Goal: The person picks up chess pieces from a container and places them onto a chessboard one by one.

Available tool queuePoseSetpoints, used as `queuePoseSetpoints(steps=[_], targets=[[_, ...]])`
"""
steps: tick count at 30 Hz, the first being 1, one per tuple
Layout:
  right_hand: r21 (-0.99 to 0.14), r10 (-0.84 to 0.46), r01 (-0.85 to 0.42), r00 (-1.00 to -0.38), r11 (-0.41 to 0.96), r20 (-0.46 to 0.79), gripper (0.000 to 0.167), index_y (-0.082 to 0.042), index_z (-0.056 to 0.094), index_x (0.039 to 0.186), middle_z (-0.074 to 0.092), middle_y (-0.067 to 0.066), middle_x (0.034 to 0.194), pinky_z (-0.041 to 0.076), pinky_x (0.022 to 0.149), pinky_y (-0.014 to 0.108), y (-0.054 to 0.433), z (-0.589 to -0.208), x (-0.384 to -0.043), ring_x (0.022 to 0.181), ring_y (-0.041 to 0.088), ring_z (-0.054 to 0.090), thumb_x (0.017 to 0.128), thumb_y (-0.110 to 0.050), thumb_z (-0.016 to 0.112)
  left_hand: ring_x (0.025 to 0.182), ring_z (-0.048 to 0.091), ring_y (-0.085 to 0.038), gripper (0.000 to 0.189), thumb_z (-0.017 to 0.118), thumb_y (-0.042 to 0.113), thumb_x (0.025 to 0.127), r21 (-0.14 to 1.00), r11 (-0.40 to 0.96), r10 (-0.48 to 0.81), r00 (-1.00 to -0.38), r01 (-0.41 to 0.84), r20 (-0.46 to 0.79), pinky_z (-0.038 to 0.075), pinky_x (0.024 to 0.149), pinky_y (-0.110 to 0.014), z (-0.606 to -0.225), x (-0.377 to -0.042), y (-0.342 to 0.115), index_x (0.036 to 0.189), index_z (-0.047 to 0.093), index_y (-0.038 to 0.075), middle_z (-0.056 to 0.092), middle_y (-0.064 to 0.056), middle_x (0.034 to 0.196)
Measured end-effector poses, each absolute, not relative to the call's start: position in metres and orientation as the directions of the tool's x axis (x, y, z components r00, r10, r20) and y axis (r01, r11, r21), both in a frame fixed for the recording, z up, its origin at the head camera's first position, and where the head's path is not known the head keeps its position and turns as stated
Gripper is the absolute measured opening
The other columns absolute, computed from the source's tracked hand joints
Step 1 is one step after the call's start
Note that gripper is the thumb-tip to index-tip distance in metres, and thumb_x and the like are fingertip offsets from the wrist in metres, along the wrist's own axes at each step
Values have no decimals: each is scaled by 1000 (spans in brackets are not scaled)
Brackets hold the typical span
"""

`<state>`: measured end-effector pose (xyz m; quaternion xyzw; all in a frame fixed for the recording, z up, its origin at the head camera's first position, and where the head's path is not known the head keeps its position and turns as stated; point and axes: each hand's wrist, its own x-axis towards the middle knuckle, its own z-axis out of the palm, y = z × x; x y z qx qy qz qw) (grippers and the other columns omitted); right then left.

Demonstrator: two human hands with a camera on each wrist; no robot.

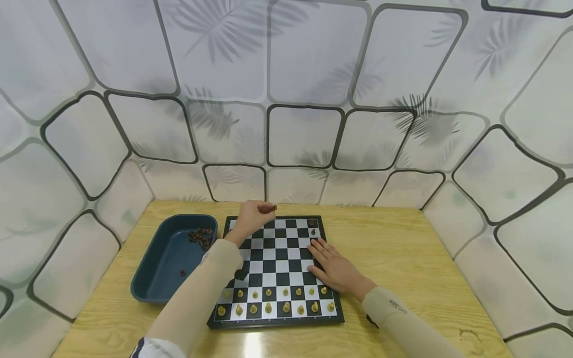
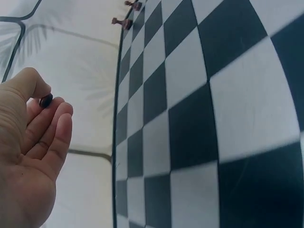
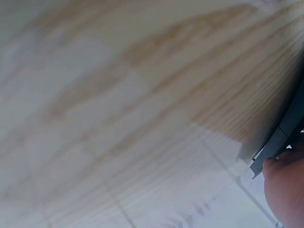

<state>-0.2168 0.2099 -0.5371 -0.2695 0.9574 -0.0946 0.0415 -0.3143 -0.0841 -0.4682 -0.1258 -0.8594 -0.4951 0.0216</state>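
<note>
A black-and-white chessboard point(image 1: 282, 253) lies on the wooden table. Over its far edge, my left hand point(image 1: 254, 217) pinches a small dark red chess piece point(image 2: 46, 100) between thumb and fingers; the piece's exact kind is mostly hidden. My right hand point(image 1: 334, 268) rests flat with straight fingers on the board's right side, and the right wrist view catches it at the dark board edge point(image 3: 280, 137). Two red pieces, a rook point(image 1: 312, 222) and a pawn point(image 1: 313, 231), stand in the far right corner. Gold pieces point(image 1: 268, 308) fill the two near rows.
Left of the board stands a blue plastic bin point(image 1: 152, 268) with a heap of dark red pieces point(image 1: 201, 237) at its far right and one loose piece point(image 1: 182, 273) nearer. Patterned fabric walls point(image 1: 304, 136) enclose the table point(image 1: 394, 248) behind and at both sides.
</note>
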Motion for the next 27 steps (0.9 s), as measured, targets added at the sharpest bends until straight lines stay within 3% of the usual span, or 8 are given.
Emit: queuePoseSetpoints(steps=[17, 27], targets=[[-216, -535, -519, -845, 827, -19, 70, -8, 34, 165, 29, 13, 173, 26, 130, 50, 210, -535, -217, 163, 34, 20, 111, -52, 41, 95, 75, -23, 23, 78, 11, 90, 845, 475, 246, -959, 244, 139, 62, 78, -33, -484, -324, -38, 111, 81, 3, 80, -11, 103], [-227, -552, -535, -834, 814, -9, 69, -7, 34, 165, 29, 15, 173, 25, 131, 51, 210, -533, -216, 163, 35, 20, 111, -50, 42, 99, 74, -25, 23, 73, 10, 95, 810, 503, 326, -934, 302, 146, 62, 85, -38, -494, -330, -17, 115, 79, 0, 79, -13, 109]])
